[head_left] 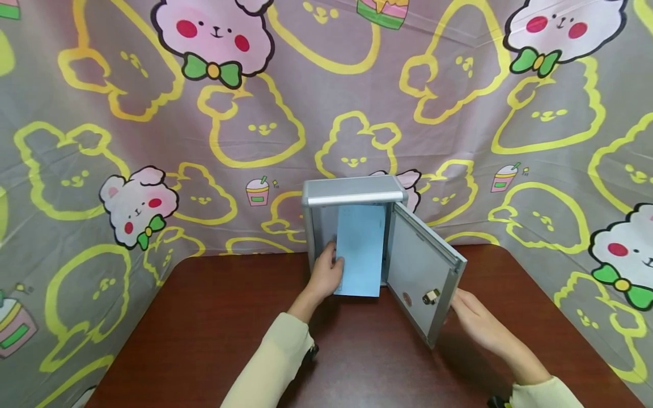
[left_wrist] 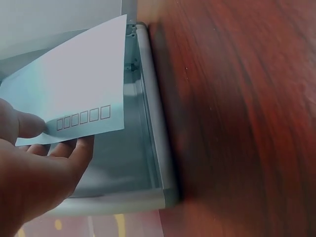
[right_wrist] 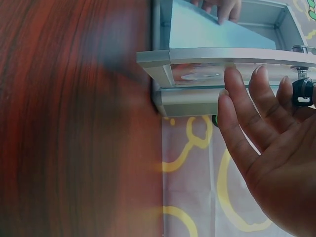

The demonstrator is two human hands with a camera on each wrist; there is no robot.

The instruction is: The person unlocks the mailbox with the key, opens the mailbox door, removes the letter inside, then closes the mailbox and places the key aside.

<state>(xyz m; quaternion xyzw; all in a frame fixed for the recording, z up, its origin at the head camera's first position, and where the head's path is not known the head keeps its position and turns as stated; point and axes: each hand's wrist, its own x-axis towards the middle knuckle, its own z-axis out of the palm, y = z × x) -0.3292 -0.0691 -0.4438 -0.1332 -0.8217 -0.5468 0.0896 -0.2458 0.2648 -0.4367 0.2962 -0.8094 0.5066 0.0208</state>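
We noted a silver-grey metal box [head_left: 352, 190], its flat grey metal door [head_left: 415, 269] hinged open at the right of its mouth. A pale-blue rectangular paper envelope [head_left: 359, 249] sat partly inside the box, lower end jutting out in front. The left hand [head_left: 326, 275] pinched its left edge between thumb and fingers. The right hand [head_left: 479, 323] had fingers straight and slightly apart at the door's outer face; firm contact we could not confirm. Step in hand, we judged: guiding the envelope through the box's mouth, direction unclear. The next move called for a steady pinch, clear of the box's rim.
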